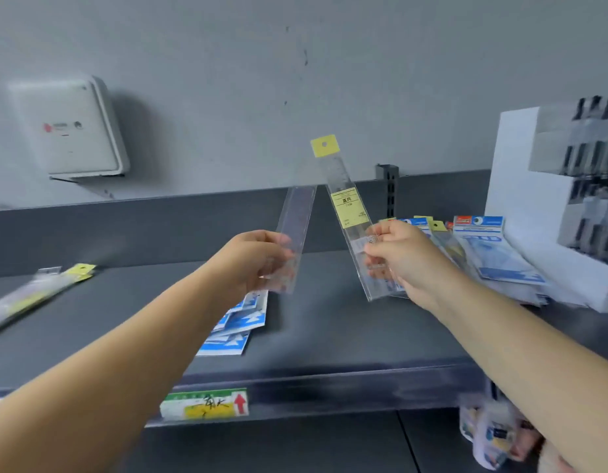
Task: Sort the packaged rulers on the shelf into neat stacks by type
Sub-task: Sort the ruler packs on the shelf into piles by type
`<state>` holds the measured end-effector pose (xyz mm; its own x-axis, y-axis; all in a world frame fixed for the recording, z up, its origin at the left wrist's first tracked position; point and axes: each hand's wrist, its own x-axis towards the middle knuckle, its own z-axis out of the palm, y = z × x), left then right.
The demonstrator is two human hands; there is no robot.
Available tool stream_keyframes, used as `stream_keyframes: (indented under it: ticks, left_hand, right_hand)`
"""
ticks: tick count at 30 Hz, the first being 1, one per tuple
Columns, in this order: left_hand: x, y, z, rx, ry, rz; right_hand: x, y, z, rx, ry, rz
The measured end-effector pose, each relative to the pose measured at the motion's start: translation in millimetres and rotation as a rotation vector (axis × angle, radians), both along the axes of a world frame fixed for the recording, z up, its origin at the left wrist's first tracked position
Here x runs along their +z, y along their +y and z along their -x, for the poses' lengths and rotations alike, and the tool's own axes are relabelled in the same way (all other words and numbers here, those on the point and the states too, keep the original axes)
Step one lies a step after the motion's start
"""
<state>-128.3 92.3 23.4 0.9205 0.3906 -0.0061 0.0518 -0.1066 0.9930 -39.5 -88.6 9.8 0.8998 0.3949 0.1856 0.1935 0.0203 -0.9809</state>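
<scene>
Left hand (258,257) grips a clear ruler sleeve (294,233), right hand (398,257) grips a yellow-tagged one (350,213). Label reads 直尺, I think; it's blurry.

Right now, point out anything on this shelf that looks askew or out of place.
The blue-and-white packets at the shelf front lie fanned and crooked, one corner past the edge. At far left, a yellow-tagged ruler pack lies slanted, apart from the pile at right, itself loosely splayed.
</scene>
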Motion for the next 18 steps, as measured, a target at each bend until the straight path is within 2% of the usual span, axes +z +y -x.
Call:
stream_keyframes:
  ticks: [10,18]
  left_hand:
    - [-2,120,130,0.22,-0.044,-0.019]
    - [-4,235,237,0.319,-0.006,0.012]
  right_hand:
    - [2,146,98,0.264,0.097,-0.051]
    - [-1,277,185,0.364,0.161,-0.062]
